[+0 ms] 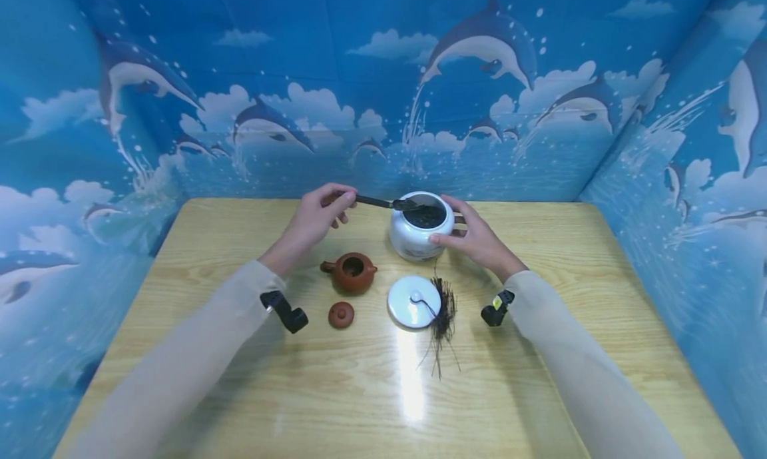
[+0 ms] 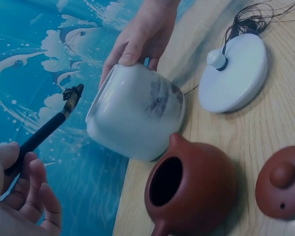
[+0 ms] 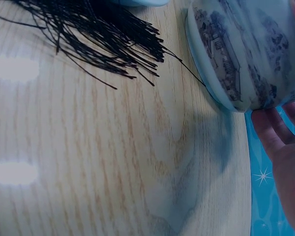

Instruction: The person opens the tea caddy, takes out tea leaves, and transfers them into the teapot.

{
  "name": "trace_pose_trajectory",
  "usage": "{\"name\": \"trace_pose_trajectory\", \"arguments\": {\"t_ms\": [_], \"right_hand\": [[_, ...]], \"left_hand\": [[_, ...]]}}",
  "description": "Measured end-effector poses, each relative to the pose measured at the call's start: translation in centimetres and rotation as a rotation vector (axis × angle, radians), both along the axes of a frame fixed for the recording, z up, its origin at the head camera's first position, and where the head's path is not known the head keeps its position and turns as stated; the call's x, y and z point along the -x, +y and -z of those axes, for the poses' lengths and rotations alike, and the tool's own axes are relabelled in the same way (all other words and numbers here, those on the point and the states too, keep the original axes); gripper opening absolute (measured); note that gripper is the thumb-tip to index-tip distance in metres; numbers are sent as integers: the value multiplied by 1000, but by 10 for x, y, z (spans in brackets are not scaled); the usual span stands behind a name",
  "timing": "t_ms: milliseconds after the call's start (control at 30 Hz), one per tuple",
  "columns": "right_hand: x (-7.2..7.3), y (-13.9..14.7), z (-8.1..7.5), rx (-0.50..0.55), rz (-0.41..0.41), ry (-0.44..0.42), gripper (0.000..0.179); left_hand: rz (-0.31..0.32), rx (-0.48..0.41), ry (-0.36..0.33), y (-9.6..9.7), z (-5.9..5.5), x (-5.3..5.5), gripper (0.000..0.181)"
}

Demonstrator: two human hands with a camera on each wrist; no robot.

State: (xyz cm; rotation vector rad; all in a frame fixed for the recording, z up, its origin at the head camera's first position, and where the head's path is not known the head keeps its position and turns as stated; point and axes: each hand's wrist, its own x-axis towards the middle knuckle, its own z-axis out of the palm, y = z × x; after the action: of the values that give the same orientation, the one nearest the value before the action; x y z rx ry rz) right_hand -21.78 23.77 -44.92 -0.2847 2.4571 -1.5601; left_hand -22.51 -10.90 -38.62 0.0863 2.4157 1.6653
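Note:
My left hand [image 1: 317,218] pinches the dark handle of a tea scoop [image 2: 43,132] between thumb and fingers. Dark leaves [image 2: 69,93] sit on its tip in the left wrist view, and the head view has that tip at the near-left rim of a white porcelain jar [image 1: 412,240]. Dark loose tea [image 1: 427,216] shows inside the jar. From the right, my right hand [image 1: 475,238] grips the jar, thumb in front and fingers on the far side. A brown clay teapot [image 1: 359,282], its top uncovered, stands below the left hand, spout toward the right.
The teapot's small lid [image 1: 341,315] lies in front of the teapot. A white jar lid [image 1: 400,304] with a round knob rests before the jar, its dark tassel [image 1: 443,312] spread to the right. Behind the wooden table [image 1: 335,392] hangs a blue dolphin-print cloth [image 1: 335,59].

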Motion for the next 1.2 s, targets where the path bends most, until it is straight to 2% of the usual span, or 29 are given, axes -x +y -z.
{"name": "trace_pose_trajectory", "arguments": {"t_ms": [300,533,833,1000,1200], "right_hand": [[0,1,0,5,-2,-2,101],[-2,1,-2,-2,6,-4,101],[-2,1,-3,-2,5,-11,101],[-2,1,-2,-9,3,-16,102],[-1,1,-2,-11,3,-18,103]], "left_hand": [[10,-1,10,-26,-4,-7,40],[27,38,-3,-45,-3,-13,46],[46,41,-10,-66,4,-22,48],[58,32,-28,-78,10,-26,43],[68,84,-53,-89,15,-32,45]]}}
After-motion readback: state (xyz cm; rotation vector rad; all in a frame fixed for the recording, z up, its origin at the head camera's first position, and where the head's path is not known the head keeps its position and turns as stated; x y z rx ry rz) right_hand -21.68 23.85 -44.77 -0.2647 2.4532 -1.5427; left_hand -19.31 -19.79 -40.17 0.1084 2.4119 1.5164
